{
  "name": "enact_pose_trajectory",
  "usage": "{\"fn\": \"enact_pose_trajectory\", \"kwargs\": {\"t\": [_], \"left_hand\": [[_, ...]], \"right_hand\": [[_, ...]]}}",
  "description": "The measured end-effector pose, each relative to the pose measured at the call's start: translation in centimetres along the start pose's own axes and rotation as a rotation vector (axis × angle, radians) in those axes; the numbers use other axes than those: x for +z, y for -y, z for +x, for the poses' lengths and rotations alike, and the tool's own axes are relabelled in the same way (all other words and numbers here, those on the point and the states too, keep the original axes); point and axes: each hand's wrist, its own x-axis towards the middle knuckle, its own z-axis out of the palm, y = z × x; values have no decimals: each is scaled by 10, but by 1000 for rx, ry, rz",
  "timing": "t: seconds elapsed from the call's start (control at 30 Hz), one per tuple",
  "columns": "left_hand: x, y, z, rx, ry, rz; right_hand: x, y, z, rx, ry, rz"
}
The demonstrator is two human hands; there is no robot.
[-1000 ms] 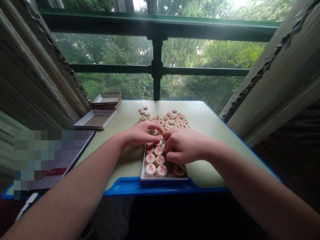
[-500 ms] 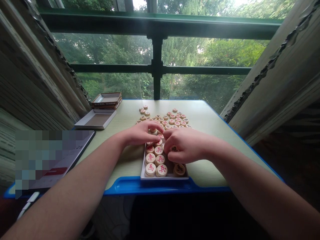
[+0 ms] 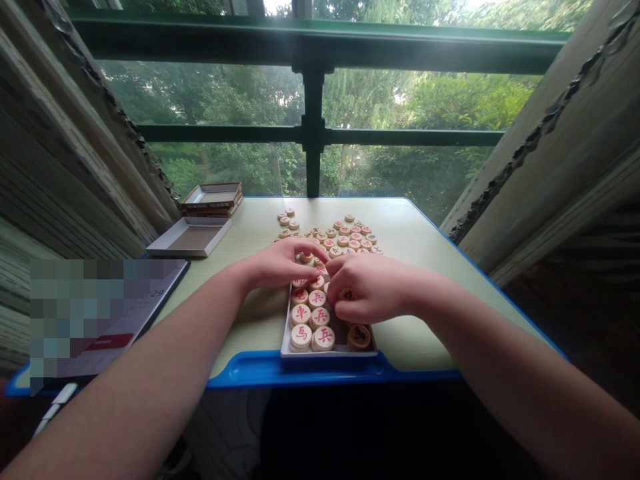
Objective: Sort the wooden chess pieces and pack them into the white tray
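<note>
A shallow white tray [image 3: 330, 354] at the table's near edge holds round wooden chess pieces [image 3: 313, 327] with red and black characters. My left hand [image 3: 280, 263] hovers over the tray's far left end, fingers curled down onto pieces there. My right hand [image 3: 370, 287] is over the tray's middle and right, fingers pinched on a black-marked piece [image 3: 347, 294]. More loose pieces [image 3: 345, 237] lie on the table just beyond both hands.
The pale table [image 3: 420, 267] has a blue rim. An open white box lid [image 3: 190, 237] and a brown box [image 3: 213, 199] sit at the back left. A tablet [image 3: 100, 313] lies at the near left. A window with a green frame stands behind the table.
Both hands stay over the tray with only small finger shifts. The view has tilted slightly.
</note>
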Motion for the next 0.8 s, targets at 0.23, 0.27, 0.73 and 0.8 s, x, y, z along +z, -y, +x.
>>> {"fn": "enact_pose_trajectory", "kwargs": {"t": [0.23, 0.27, 0.73, 0.8], "left_hand": [[0, 0, 0, -36, -16, -4], [1, -1, 0, -35, -20, -6], [1, -4, 0, -53, -199, -96], [1, -3, 0, -78, -263, -93]], "right_hand": [[-1, 0, 0, 58, 25, -40], [-1, -1, 0, 62, 27, -41], [-3, -11, -4, 109, -216, -73], [-4, -16, -3, 175, -304, -119]]}}
